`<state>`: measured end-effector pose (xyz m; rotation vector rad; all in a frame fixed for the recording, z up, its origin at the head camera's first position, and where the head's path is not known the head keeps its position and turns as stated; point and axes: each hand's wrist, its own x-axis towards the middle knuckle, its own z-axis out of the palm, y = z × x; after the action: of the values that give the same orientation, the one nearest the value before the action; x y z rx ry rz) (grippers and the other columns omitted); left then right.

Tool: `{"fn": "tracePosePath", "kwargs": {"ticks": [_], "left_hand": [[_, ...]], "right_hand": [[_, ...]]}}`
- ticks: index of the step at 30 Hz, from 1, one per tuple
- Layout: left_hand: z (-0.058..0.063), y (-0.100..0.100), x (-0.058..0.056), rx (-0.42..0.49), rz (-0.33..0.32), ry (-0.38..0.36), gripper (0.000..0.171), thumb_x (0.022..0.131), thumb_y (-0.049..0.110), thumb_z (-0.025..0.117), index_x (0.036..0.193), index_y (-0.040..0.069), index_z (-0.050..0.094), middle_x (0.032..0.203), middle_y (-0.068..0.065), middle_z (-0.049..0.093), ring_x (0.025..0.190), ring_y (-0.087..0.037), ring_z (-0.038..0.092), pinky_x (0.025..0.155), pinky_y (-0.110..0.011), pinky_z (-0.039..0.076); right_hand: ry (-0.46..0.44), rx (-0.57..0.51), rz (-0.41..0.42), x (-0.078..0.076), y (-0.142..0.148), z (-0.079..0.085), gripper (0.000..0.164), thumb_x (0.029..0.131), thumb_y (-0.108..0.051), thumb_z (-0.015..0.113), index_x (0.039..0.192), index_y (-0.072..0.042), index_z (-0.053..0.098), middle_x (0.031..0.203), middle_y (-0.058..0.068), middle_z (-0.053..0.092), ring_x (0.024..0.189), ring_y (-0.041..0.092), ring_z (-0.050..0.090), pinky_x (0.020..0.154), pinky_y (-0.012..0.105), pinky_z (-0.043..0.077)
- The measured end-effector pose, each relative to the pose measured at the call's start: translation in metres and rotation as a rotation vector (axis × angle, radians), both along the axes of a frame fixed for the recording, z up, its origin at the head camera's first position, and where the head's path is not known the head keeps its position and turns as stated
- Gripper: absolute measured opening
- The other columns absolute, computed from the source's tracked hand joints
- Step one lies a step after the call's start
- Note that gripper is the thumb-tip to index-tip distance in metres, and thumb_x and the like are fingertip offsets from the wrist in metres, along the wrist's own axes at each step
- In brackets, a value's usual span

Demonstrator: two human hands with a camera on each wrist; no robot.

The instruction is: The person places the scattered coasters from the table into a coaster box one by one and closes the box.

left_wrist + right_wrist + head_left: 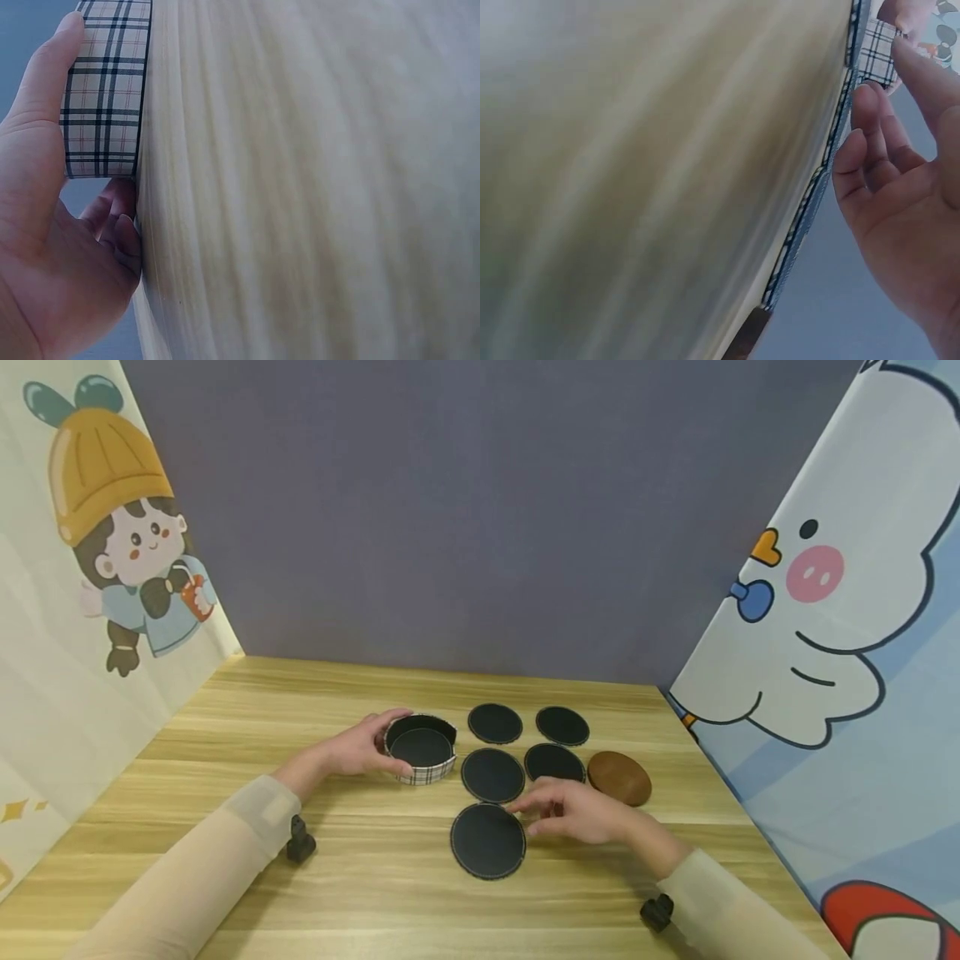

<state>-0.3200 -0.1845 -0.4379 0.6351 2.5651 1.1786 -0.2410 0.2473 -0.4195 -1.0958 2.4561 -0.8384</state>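
A round coaster holder (424, 774) with a plaid outside and black inside stands on the table, and my left hand (358, 748) grips its left side between thumb and fingers. In the left wrist view the thumb lies along the plaid wall (109, 90). Several round black coasters (488, 842) lie flat to the right of the holder. My right hand (576, 810) is over them, its index finger reaching to the spot where the front coaster meets the middle-left coaster (492, 775). Its other fingers (852, 161) are loosely bent and hold nothing. It partly covers the middle-right coaster (553, 762).
A brown round disc (619, 778) lies right of the black coasters. Two more black coasters, back left (495, 723) and back right (562, 725), lie farther away. A grey panel (450, 527) rises behind the wooden table (360, 877), with cartoon-printed walls on both sides.
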Motion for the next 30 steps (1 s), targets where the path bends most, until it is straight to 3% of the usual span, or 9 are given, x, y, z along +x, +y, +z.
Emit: {"fn": "tracePosePath", "kwargs": {"ticks": [4, 9, 22, 30], "left_hand": [[-0.001, -0.001, 0.000, 0.002, 0.003, -0.004, 0.115, 0.085, 0.044, 0.097, 0.174, 0.019, 0.028, 0.151, -0.031, 0.040, 0.127, -0.039, 0.060, 0.110, -0.057, 0.051], [0.000, -0.001, 0.002, 0.008, 0.007, -0.007, 0.115, 0.086, 0.043, 0.097, 0.174, 0.019, 0.028, 0.153, -0.032, 0.039, 0.130, -0.041, 0.059, 0.112, -0.059, 0.050], [0.000, 0.000, 0.002, 0.018, 0.003, -0.011, 0.115, 0.085, 0.042, 0.097, 0.174, 0.020, 0.028, 0.156, -0.033, 0.037, 0.132, -0.042, 0.060, 0.111, -0.057, 0.051], [-0.001, -0.001, 0.001, 0.016, 0.001, -0.013, 0.114, 0.086, 0.044, 0.096, 0.174, 0.021, 0.028, 0.154, -0.032, 0.037, 0.130, -0.039, 0.060, 0.110, -0.056, 0.051]], "right_hand": [[0.011, -0.016, 0.030, 0.001, 0.006, -0.005, 0.035, 0.105, -0.026, 0.078, 0.139, -0.018, 0.078, 0.127, -0.001, 0.074, 0.100, 0.005, 0.063, 0.088, 0.025, 0.057], [0.008, -0.006, 0.041, 0.000, 0.005, -0.007, 0.035, 0.104, -0.027, 0.078, 0.139, -0.019, 0.078, 0.131, -0.004, 0.073, 0.107, 0.009, 0.066, 0.093, 0.025, 0.057], [-0.089, -0.011, -0.010, 0.003, -0.007, -0.009, 0.030, 0.099, -0.022, 0.085, 0.129, -0.022, 0.083, 0.123, -0.003, 0.065, 0.091, 0.003, 0.061, 0.084, 0.023, 0.056], [-0.081, 0.006, 0.010, 0.007, -0.013, -0.009, 0.030, 0.097, -0.023, 0.086, 0.127, -0.026, 0.083, 0.123, -0.004, 0.065, 0.086, 0.001, 0.059, 0.080, 0.022, 0.054]]}}
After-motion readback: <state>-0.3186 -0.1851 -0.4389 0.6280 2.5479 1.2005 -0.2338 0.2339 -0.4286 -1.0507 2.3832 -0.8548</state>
